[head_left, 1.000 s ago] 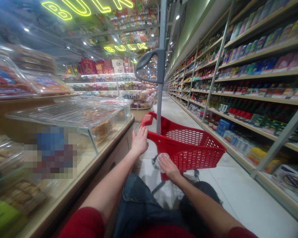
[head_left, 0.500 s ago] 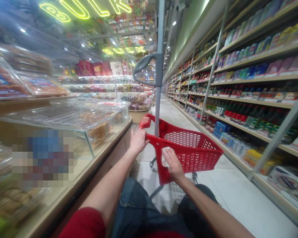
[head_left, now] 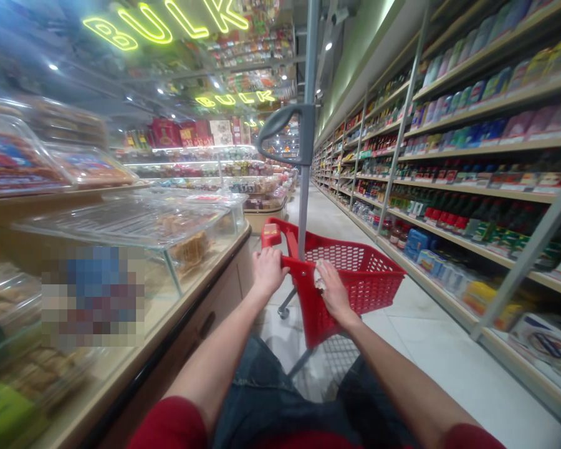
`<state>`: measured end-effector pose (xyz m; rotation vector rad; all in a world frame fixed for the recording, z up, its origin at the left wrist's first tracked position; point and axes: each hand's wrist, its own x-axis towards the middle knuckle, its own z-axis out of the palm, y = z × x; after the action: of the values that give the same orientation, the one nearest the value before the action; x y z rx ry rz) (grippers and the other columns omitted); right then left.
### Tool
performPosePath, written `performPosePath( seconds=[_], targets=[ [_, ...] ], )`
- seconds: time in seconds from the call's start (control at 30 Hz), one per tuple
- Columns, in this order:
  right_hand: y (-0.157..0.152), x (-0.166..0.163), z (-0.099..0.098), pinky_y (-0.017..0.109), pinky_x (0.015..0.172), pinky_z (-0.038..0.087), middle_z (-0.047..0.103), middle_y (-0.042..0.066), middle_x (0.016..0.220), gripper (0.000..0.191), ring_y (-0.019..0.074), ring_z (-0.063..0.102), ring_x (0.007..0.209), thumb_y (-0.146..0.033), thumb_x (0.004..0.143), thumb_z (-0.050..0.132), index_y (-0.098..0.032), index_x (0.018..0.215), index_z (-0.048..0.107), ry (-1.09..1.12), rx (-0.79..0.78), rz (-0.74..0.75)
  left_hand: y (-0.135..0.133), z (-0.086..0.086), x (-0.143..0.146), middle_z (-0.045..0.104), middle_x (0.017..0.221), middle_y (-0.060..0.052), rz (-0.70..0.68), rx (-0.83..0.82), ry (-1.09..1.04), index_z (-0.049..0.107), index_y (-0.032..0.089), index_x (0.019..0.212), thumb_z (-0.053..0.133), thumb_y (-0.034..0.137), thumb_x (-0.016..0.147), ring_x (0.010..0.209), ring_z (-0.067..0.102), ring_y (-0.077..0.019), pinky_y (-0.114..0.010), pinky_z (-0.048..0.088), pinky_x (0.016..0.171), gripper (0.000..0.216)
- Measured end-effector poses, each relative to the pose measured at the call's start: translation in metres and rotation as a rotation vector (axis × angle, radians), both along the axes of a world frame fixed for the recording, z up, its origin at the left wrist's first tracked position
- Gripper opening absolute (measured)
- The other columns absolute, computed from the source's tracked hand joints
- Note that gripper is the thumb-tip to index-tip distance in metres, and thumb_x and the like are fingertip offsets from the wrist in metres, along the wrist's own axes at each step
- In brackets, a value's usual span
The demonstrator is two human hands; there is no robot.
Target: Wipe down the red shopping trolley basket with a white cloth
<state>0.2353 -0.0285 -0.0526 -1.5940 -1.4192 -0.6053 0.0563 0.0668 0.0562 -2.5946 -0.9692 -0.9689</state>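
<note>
A red plastic shopping cart [head_left: 378, 288] with a perforated basket stands in front of me. My left hand [head_left: 268, 272] is wrapped round the near end of its red handle. My right hand [head_left: 334, 293] presses a crumpled white cloth or tissue [head_left: 320, 280] against the upper part of the cart's near red panel, so most of the cloth is hidden under the fingers. A grey pole [head_left: 303, 206] rises from the cart and carries a dark grey loop grip [head_left: 303, 134] well above both hands.
On the left runs a counter of clear food bins [head_left: 177, 218] with a dark front edge. Tall shelves [head_left: 472, 149] of cans and bottles line the right. White tiled floor [head_left: 411, 349] stretches down the aisle, and a neon sign [head_left: 163, 25] hangs above.
My right hand has slid upward along the red panel with the white cloth. My left hand keeps its hold on the handle. The cart and pole sit slightly differently in view.
</note>
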Motion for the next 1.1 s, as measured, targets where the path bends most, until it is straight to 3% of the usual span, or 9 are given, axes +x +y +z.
performPosePath(
  seconds=[0.13, 0.23, 0.37, 0.57, 0.73, 0.83, 1.0, 1.1],
  targets=[
    [0.002, -0.017, 0.014, 0.042, 0.107, 0.029, 0.043, 0.007, 0.133, 0.065, 0.0173, 0.031, 0.127, 0.000, 0.066, 0.031, -0.016, 0.128, 0.044, 0.185, 0.104, -0.070, -0.028, -0.005, 0.016, 0.057, 0.102, -0.008, -0.058, -0.008, -0.024, 0.051, 0.018, 0.096, 0.060, 0.028, 0.070, 0.107, 0.043, -0.0251, -0.043, 0.028, 0.093, 0.029],
    [-0.002, -0.042, 0.029, 0.041, 0.107, 0.028, 0.043, 0.006, 0.133, 0.060, 0.0171, 0.032, 0.127, -0.004, 0.070, 0.032, -0.016, 0.127, 0.044, 0.176, 0.171, 0.017, -0.046, -0.006, 0.025, 0.055, 0.110, -0.009, -0.164, -0.048, -0.024, 0.049, 0.017, 0.105, 0.057, 0.023, 0.069, 0.111, 0.042, -0.0238, -0.042, 0.024, 0.100, 0.037],
    [-0.014, -0.042, 0.052, 0.038, 0.103, 0.033, 0.050, 0.006, 0.126, 0.052, 0.0167, 0.041, 0.120, -0.008, 0.071, 0.033, -0.018, 0.119, 0.051, 0.162, 0.211, 0.081, -0.044, 0.001, 0.027, 0.050, 0.124, -0.007, -0.374, -0.136, 0.060, 0.040, 0.019, 0.121, 0.055, 0.022, 0.069, 0.118, 0.039, -0.0213, -0.040, 0.021, 0.104, 0.054],
    [-0.022, -0.005, 0.079, 0.037, 0.093, 0.042, 0.063, 0.006, 0.105, 0.036, 0.0181, 0.055, 0.101, -0.013, 0.073, 0.037, -0.019, 0.100, 0.060, 0.273, 0.152, -0.026, -0.017, 0.009, 0.034, 0.037, 0.138, -0.009, -0.225, -0.185, 0.150, 0.037, 0.019, 0.127, 0.051, 0.041, 0.075, 0.130, 0.024, -0.0257, -0.053, 0.014, 0.105, 0.058],
    [-0.023, -0.021, 0.089, 0.037, 0.098, 0.038, 0.059, 0.006, 0.112, 0.042, 0.0186, 0.049, 0.108, -0.010, 0.069, 0.039, -0.018, 0.104, 0.060, 0.077, 0.116, -0.020, -0.032, 0.005, 0.047, 0.036, 0.138, -0.007, -0.220, -0.115, 0.194, 0.034, 0.020, 0.129, 0.052, 0.038, 0.073, 0.129, 0.023, -0.0269, -0.053, 0.017, 0.104, 0.062],
    [-0.031, -0.015, 0.088, 0.040, 0.101, 0.034, 0.057, 0.007, 0.115, 0.044, 0.0203, 0.045, 0.113, -0.010, 0.067, 0.041, -0.018, 0.106, 0.060, -0.037, 0.068, -0.048, -0.035, 0.005, 0.047, 0.033, 0.140, -0.006, -0.267, -0.092, 0.235, 0.031, 0.020, 0.131, 0.051, 0.034, 0.072, 0.130, 0.021, -0.0263, -0.051, 0.016, 0.105, 0.064],
    [-0.038, 0.014, 0.086, 0.041, 0.096, 0.038, 0.057, 0.009, 0.114, 0.040, 0.0221, 0.048, 0.110, -0.014, 0.073, 0.040, -0.016, 0.108, 0.058, 0.064, 0.098, -0.237, -0.022, 0.007, 0.041, 0.022, 0.145, -0.010, -0.102, -0.181, 0.194, 0.025, 0.017, 0.134, 0.051, 0.027, 0.071, 0.134, 0.012, -0.0259, -0.052, 0.014, 0.105, 0.069],
    [-0.027, 0.005, 0.090, 0.041, 0.099, 0.034, 0.054, 0.010, 0.118, 0.043, 0.0226, 0.044, 0.114, -0.011, 0.071, 0.040, -0.015, 0.111, 0.057, -0.015, 0.034, -0.242, -0.024, 0.005, 0.041, 0.025, 0.144, -0.011, -0.101, -0.161, 0.174, 0.025, 0.017, 0.134, 0.050, 0.023, 0.070, 0.133, 0.014, -0.0264, -0.053, 0.014, 0.105, 0.069]
  ],
)
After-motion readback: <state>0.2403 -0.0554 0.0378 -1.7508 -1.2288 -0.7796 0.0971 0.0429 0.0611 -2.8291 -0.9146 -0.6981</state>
